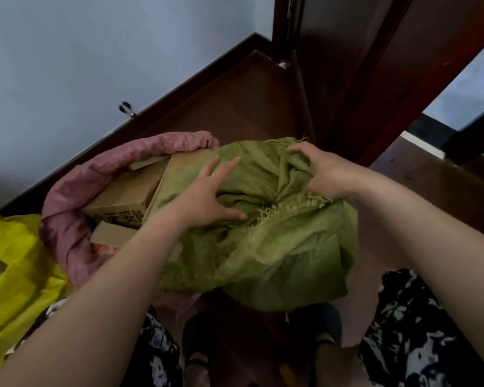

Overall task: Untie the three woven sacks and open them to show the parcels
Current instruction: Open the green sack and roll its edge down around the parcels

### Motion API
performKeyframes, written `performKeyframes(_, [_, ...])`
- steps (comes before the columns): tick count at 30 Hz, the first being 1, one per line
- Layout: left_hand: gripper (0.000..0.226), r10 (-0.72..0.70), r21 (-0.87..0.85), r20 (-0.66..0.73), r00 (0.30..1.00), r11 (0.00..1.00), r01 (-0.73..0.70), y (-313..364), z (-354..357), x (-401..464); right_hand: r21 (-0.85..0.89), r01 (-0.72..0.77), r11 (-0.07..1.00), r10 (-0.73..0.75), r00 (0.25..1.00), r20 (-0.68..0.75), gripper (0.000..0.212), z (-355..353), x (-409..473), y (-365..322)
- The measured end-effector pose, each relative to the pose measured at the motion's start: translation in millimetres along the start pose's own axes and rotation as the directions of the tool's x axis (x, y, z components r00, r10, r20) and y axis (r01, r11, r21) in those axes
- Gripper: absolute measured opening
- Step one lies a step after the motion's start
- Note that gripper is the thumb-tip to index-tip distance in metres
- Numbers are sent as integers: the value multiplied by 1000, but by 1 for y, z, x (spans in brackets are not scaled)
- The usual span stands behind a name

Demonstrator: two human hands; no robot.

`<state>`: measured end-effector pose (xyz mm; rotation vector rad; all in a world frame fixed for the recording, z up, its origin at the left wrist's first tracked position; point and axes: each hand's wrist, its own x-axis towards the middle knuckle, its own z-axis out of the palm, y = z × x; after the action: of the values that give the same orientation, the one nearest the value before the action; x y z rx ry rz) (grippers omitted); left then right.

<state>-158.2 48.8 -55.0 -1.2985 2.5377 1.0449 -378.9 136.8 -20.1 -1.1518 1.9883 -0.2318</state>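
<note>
A green woven sack (285,247) stands in the middle, its frayed mouth bunched together at the top. My left hand (207,191) lies flat on its left side with fingers spread. My right hand (322,171) grips a fold of the green cloth near the mouth. To the left, a pink woven sack (65,219) stands with its rim rolled down, and cardboard parcels (123,199) show inside. A yellow sack (14,275) lies at the far left edge, partly out of view.
The sacks stand on a dark wooden floor (249,101) in a corner. A pale wall (95,51) with a metal door stop (127,108) runs behind. A dark wooden door frame (347,79) rises at the right. My feet and patterned clothing (419,331) are below.
</note>
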Motion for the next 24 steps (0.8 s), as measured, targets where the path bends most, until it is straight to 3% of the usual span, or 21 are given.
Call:
performKeyframes(3, [101, -115, -166, 123, 986, 977, 135, -2, 8, 2, 127, 118, 985, -123, 992, 27, 52, -14, -10, 0])
performKeyframes(6, [44, -128, -60, 203, 971, 988, 143, -1, 4, 2, 212, 113, 971, -127, 990, 52, 42, -26, -19, 5])
performKeyframes(9, [16, -141, 38, -53, 989, 989, 143, -1, -9, 3, -119, 148, 982, -176, 947, -270, 41, -30, -13, 17])
performKeyframes(10, [13, -162, 9, -191, 968, 986, 167, -1, -15, 3, -233, 125, 965, -208, 902, -378, 40, -31, -9, 21])
performKeyframes(12, [6, -182, -68, -494, 850, 983, 171, -4, -25, 2, -334, 55, 941, -223, 844, -487, 38, -33, -3, 26])
performKeyframes(14, [15, -166, -74, -697, 698, 984, 161, -6, -34, 0, -429, -20, 903, -184, 884, -429, 35, -32, -1, 29])
performKeyframes(16, [14, -183, -43, -760, 623, 971, 233, -7, -39, -4, -599, -111, 793, 2, 984, -181, 40, -26, -6, 29])
performKeyframes(18, [34, -310, -50, -620, 721, 932, 358, -6, -39, -7, -751, -135, 646, 175, 984, -26, 46, -19, -16, 28])
performKeyframes(20, [66, -482, -33, -258, 837, 871, 491, 2, -32, -15, -732, -79, 677, 130, 991, 14, 41, -19, -18, 24])
performKeyframes(22, [89, -598, -61, 146, 788, 790, 611, 13, -22, -22, -616, 24, 787, 7, 999, 48, 49, -15, -12, 23])
performKeyframes(24, [103, -599, -177, 347, 722, 714, 677, 24, -13, -23, -499, 75, 863, 46, 973, 226, 74, -6, -8, 17])
